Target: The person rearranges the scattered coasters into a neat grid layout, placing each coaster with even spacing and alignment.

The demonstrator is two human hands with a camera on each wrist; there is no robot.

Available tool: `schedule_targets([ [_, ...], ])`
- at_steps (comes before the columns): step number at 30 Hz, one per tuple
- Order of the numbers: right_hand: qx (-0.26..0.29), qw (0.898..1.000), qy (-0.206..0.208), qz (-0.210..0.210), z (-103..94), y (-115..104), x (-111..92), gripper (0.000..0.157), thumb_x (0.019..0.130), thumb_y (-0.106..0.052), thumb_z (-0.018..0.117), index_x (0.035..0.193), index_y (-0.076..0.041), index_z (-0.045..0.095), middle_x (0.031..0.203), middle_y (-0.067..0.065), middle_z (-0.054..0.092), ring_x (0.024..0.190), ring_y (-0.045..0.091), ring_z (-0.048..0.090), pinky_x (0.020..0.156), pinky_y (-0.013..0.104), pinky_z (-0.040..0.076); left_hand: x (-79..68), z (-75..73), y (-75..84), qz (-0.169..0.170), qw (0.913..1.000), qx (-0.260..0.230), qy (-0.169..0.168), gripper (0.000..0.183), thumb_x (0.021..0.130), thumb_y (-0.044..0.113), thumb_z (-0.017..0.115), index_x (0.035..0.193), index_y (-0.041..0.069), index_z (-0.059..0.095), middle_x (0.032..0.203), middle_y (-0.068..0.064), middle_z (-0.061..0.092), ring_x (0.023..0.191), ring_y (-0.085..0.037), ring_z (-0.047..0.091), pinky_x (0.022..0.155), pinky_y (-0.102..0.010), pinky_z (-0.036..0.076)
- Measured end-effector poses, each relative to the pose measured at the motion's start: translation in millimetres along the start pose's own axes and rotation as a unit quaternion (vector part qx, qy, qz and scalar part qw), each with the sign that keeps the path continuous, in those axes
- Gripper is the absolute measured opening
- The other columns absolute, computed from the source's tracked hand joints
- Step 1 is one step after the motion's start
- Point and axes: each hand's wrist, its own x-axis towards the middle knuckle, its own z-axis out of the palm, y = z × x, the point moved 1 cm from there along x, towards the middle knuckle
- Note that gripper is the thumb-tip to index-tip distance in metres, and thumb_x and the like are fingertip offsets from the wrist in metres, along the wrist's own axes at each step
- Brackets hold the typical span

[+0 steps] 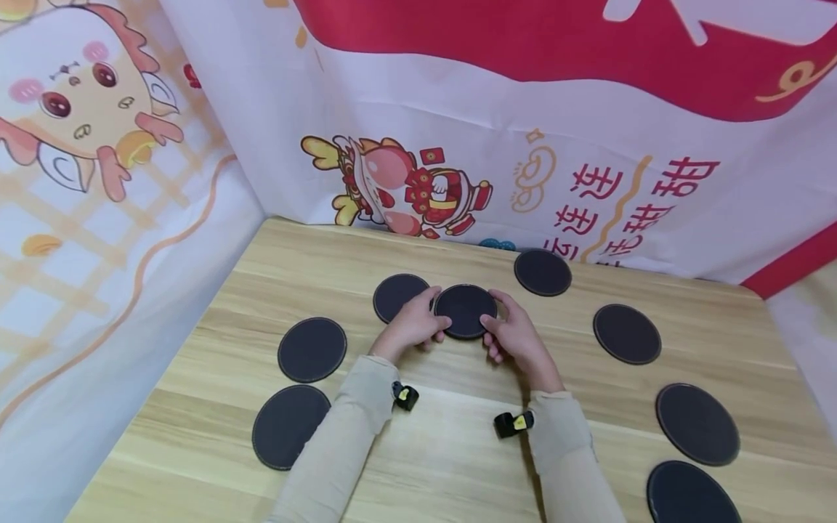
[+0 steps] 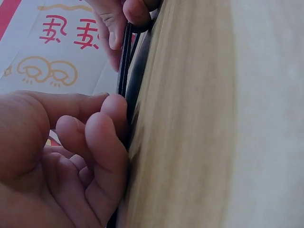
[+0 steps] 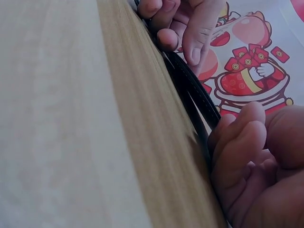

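Observation:
A round black coaster (image 1: 466,311) with a stitched rim is held level by both hands near the back middle of the table. My left hand (image 1: 413,322) pinches its left edge, thumb on top and fingers at the side. On the opposite edge my right hand (image 1: 516,330) grips in the same way. The left wrist view shows the coaster's thin edge (image 2: 124,61) close over the wood. In the right wrist view, a second dark edge shows under the held coaster (image 3: 194,90); what it belongs to is partly hidden. Another black coaster (image 1: 392,294) lies just behind the left hand.
More black coasters lie in an arc: two on the left (image 1: 312,349), and several on the right (image 1: 626,334). My left sleeve (image 1: 340,443) partly covers the nearest left coaster (image 1: 288,427). A printed cloth (image 1: 261,109) stands behind the wooden table (image 1: 451,450) and along its left side.

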Motion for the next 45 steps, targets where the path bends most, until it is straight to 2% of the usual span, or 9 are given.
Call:
schedule_targets([
  [12, -0.022, 1.000, 0.018, 0.006, -4.2, -2.2, -0.4, 0.061, 0.106, -0.014, 0.054, 0.160, -0.021, 0.028, 0.062, 0.012, 0.056, 0.040, 0.017, 0.049, 0.039, 0.032, 0.047, 4.0, 0.9, 4.1, 0.025, 0.9996, -0.006, -0.012, 0.068, 0.098, 0.012, 0.065, 0.158, 0.019, 0.035, 0.061, -0.010, 0.060, 0.038, -0.016, 0.047, 0.042, -0.030, 0.049],
  [22, -0.018, 0.999, 0.031, 0.019, -6.5, -3.3, 0.4, 0.062, 0.104, -0.015, 0.057, 0.159, -0.024, 0.030, 0.063, 0.012, 0.058, 0.039, 0.018, 0.051, 0.039, 0.034, 0.049, 7.5, 1.1, 4.8, 0.020, 0.9996, -0.013, -0.017, 0.061, 0.100, 0.017, 0.062, 0.157, 0.020, 0.038, 0.062, -0.011, 0.060, 0.037, -0.015, 0.045, 0.043, -0.031, 0.050],
  [33, -0.016, 1.000, 0.014, 0.016, -5.0, -0.6, 0.0, 0.062, 0.104, -0.015, 0.057, 0.160, -0.017, 0.029, 0.063, 0.013, 0.060, 0.040, 0.016, 0.053, 0.040, 0.034, 0.051, 4.0, 1.6, -2.4, 0.007, 0.9993, -0.037, -0.008, 0.055, 0.102, 0.020, 0.058, 0.155, 0.020, 0.041, 0.061, -0.010, 0.059, 0.036, -0.014, 0.043, 0.043, -0.033, 0.051],
  [36, 0.001, 1.000, 0.014, 0.010, -15.2, -1.1, 0.4, 0.064, 0.104, -0.015, 0.055, 0.161, -0.017, 0.025, 0.064, 0.012, 0.060, 0.042, 0.016, 0.054, 0.042, 0.033, 0.052, 4.0, 1.5, -4.1, 0.008, 0.9990, -0.043, -0.007, 0.055, 0.103, 0.020, 0.058, 0.155, 0.021, 0.041, 0.061, -0.010, 0.059, 0.036, -0.014, 0.042, 0.043, -0.034, 0.052],
  [40, 0.026, 0.999, 0.039, 0.011, -40.1, -0.4, 0.6, 0.071, 0.102, -0.010, 0.051, 0.164, -0.020, 0.017, 0.065, 0.011, 0.060, 0.044, 0.015, 0.054, 0.043, 0.031, 0.051, 3.6, 1.4, -5.3, 0.009, 0.9988, -0.047, -0.007, 0.055, 0.103, 0.020, 0.058, 0.155, 0.023, 0.041, 0.061, -0.010, 0.059, 0.036, -0.014, 0.042, 0.044, -0.034, 0.052],
  [45, 0.029, 0.997, 0.056, 0.037, -66.0, 3.6, 1.1, 0.082, 0.097, -0.005, 0.048, 0.164, -0.027, 0.007, 0.064, 0.008, 0.060, 0.043, 0.013, 0.050, 0.042, 0.028, 0.048, 2.0, 1.4, -4.8, 0.011, 0.9989, -0.045, -0.009, 0.056, 0.103, 0.020, 0.057, 0.156, 0.023, 0.040, 0.060, -0.010, 0.059, 0.036, -0.014, 0.042, 0.043, -0.034, 0.051],
])
